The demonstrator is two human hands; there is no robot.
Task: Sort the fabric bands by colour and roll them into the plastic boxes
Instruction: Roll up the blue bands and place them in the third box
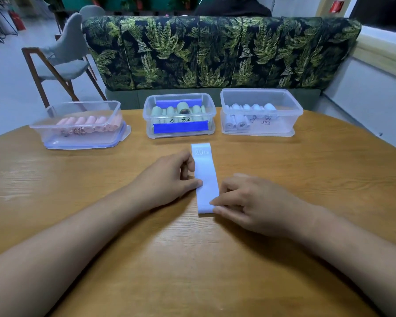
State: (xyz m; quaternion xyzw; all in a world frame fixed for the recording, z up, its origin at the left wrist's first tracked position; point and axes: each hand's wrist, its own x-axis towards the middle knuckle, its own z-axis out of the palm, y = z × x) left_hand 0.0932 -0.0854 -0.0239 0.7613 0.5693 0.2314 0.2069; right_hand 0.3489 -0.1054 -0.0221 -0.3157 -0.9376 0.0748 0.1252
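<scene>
— Both forearms on the wooden table (78, 202). Your hands?
— My right hand (245, 202) pinches the pale blue band (205, 170) at its near end, thumb and forefinger close together. My left hand (169, 177) presses its thumb on the band's left edge, fingers curled beside it.
— And the band?
— Flat on the table, near the middle box (151, 129) of green rolls (169, 110); the box of blue rolls (261, 129) stands right of that.

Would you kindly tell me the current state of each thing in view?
light blue band: flat on the table, unrolled, "20 LB" end far.
left hand: holds the band's left edge.
right hand: pinches the band's near end.
left box: open, holds rolled pink bands.
middle box: open, holds rolled green bands.
right box: open, holds rolled pale blue bands.
</scene>
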